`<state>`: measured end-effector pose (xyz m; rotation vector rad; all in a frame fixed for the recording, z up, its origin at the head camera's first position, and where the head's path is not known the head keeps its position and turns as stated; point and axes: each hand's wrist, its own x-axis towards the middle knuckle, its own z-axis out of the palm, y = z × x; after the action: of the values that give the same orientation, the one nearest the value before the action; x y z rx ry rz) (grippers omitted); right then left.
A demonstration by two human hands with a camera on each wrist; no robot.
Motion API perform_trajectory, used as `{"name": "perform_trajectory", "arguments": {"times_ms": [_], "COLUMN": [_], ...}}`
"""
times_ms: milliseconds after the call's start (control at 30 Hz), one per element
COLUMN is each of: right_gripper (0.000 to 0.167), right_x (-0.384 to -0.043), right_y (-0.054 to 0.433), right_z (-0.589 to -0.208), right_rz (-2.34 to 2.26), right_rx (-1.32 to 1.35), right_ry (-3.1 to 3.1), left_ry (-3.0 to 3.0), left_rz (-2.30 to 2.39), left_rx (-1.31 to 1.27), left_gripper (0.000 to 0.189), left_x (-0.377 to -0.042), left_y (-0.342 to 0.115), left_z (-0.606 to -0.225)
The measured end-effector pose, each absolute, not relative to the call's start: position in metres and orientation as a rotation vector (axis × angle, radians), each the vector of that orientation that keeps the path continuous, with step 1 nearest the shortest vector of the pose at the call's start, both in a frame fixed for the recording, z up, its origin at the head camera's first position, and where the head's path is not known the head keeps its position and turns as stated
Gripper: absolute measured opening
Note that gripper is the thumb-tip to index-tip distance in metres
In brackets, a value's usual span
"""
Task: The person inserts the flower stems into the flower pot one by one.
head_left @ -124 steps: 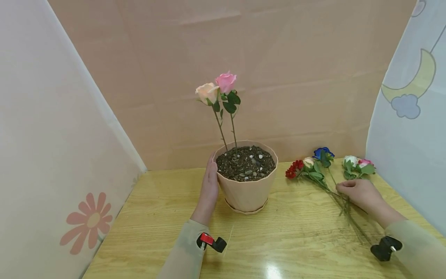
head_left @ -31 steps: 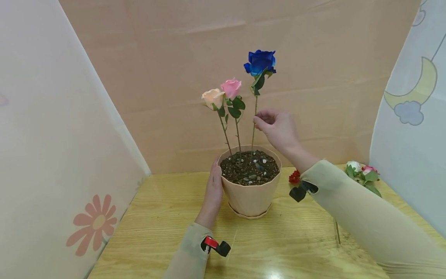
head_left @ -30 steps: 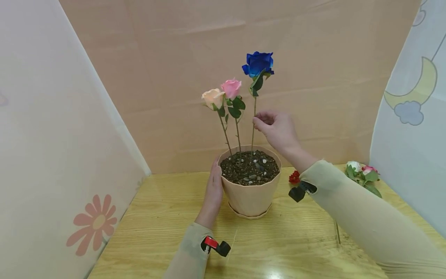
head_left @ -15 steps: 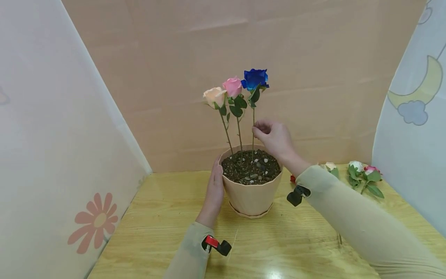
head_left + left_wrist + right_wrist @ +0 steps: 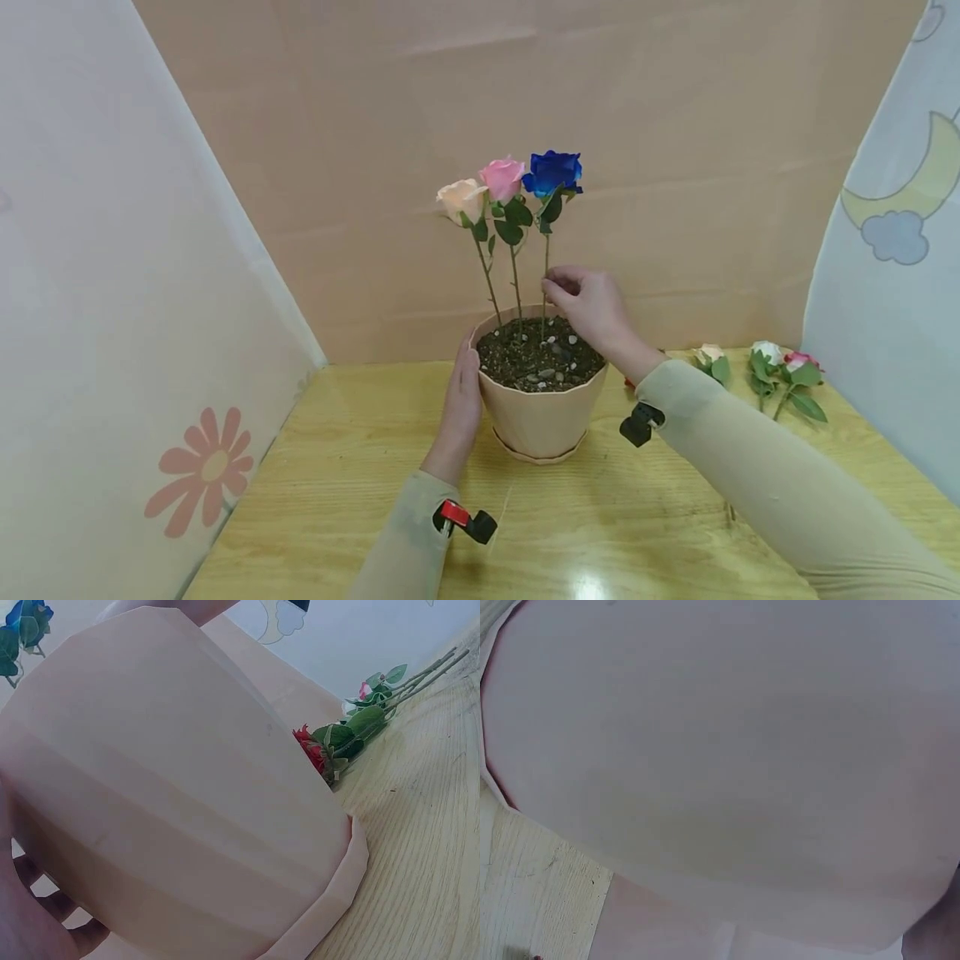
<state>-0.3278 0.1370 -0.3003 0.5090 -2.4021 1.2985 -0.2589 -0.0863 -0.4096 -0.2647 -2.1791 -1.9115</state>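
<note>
A peach flowerpot (image 5: 542, 421) full of dark soil (image 5: 517, 367) and small stones stands on its saucer. My left hand (image 5: 461, 400) rests flat along the pot's left side, fingers extended; in the left wrist view its fingers (image 5: 56, 904) lie against the wall. Thumb and fingertips of my right hand (image 5: 592, 304) pinch the stem of a blue rose (image 5: 553, 173), upright with its lower end in the soil. A cream rose (image 5: 461, 202) and a pink rose (image 5: 502, 178) stand in the soil left of it. The pot wall (image 5: 720, 750) fills most of the right wrist view.
On the wooden table (image 5: 360, 467), right of the pot, lie a cream rose (image 5: 708, 354), a white rose (image 5: 767, 353), a pink-and-white rose (image 5: 801, 362) and red flowers (image 5: 309, 750). My right sleeve covers some stems. Fabric walls (image 5: 360, 250) stand around the table.
My right hand picked the blue rose off the table and brought it over the pot. Since a second ago, rose and hand have sunk lower. The left hand stays on the pot.
</note>
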Motion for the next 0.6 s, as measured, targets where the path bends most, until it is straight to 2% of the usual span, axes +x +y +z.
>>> {"name": "perform_trajectory", "arguments": {"times_ms": [467,600], "right_gripper": [0.022,0.026], "right_x": [-0.3280,-0.3241], "right_y": [0.1395,0.1400], "right_z": [-0.3000,-0.3046], "right_rz": [1.325,1.367], "right_rx": [0.500,0.470], "right_ry": [-2.399,-2.404], "left_ry": [-2.174,-2.175], "left_rz": [-1.900,-1.905], "left_rx": [-0.261,-0.260], "left_gripper": [0.061,0.060], "left_x": [-0.2593,-0.2563], "left_y": [-0.0869,-0.0875], "left_z": [-0.4080,-0.4099]}}
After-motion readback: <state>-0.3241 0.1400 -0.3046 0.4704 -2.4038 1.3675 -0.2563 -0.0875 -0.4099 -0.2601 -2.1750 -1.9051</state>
